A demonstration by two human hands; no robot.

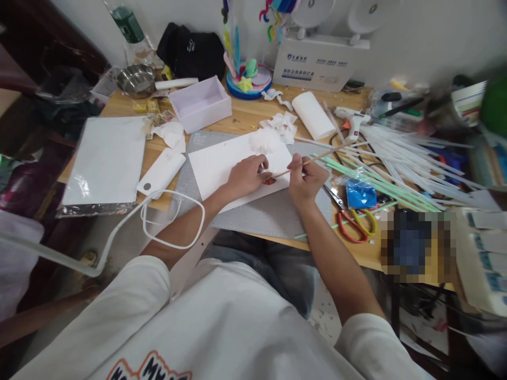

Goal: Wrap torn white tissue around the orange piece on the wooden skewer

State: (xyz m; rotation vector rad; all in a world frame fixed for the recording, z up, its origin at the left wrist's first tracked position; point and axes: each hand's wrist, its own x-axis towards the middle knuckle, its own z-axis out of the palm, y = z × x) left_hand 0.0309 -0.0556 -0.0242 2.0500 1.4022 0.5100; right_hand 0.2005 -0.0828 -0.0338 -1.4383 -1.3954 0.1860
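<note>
My right hand (307,179) is closed around a thin wooden stick (330,152), which slants down to the left. The stick's tip meets a small orange and dark piece (270,181), too small to name more exactly. That piece is pinched at the fingertips of my left hand (247,175), which partly hide it. Under both hands lies a sheet of white paper (209,163) on a grey cutting mat (261,219). Just beyond my left fingers sits a fluffy white heap (264,141), with crumpled tissue (280,125) beside it.
Scissors (352,221), a glue gun (356,125) and many white and green strips (412,163) lie to the right. A lilac box (202,105) and a tissue roll (312,115) stand behind. A white device (161,171) lies left, near a looping white cable (119,232).
</note>
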